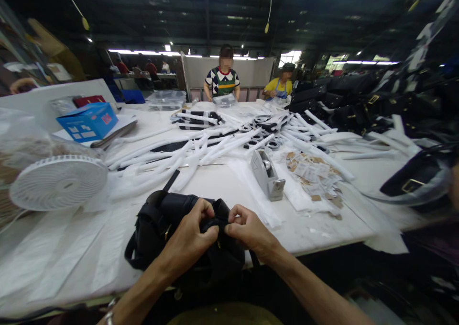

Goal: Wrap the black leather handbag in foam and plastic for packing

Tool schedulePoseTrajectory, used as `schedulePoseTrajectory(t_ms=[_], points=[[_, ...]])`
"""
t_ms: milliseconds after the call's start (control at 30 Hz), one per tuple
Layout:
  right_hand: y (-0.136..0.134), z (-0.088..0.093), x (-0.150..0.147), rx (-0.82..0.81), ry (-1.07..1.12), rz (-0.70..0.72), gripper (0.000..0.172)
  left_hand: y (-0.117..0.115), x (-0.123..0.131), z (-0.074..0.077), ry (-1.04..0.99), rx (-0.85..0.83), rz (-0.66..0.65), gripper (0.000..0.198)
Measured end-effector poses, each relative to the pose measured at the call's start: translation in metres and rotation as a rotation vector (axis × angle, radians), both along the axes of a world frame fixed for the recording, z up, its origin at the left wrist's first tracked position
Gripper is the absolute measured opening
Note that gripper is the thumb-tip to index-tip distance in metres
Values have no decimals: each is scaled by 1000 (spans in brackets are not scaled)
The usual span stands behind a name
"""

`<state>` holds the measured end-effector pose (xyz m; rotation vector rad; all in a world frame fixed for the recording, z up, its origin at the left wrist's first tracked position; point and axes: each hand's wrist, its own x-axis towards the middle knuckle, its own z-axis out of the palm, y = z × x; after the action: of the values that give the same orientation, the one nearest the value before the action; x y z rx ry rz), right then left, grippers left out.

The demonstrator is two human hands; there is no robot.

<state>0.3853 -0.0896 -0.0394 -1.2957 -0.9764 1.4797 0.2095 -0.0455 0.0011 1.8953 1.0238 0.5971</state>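
A black handbag (154, 219) with gold-coloured metal fittings lies at the table's near edge, right in front of me. My left hand (202, 222) pinches a black strap or flap on the bag's right part. Close beside it, my right hand (245, 227) pinches the same dark part, thumb against curled finger. Only a small gap separates the two hands. The exact piece between the fingertips is dark and partly hidden. A loose strap end sticks up from the bag's far side.
Beyond the bag stand a grey tape dispenser (267, 174) and a pile of tags (313, 172). White wrapped strips (201, 150) cover the table's middle. At left are a white fan (59, 184) and a blue box (88, 121). Black bags (351, 100) heap at right; two people work across.
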Motion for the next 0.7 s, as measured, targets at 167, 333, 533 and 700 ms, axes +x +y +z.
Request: schedulePoseTrajectory(t_ms=[167,333,533,700], points=[[-3,1,5,-57,111,94,31,2,-1,-5,6,-21,7,15],[0,-3,4,-82,114,70,31,2,1,-12,1,-4,33,16],[5,3,-1,-8,-82,15,23,-3,2,-8,44,58,63,14],[4,10,0,11,-121,-2,21,-3,2,-2,58,63,37,14]])
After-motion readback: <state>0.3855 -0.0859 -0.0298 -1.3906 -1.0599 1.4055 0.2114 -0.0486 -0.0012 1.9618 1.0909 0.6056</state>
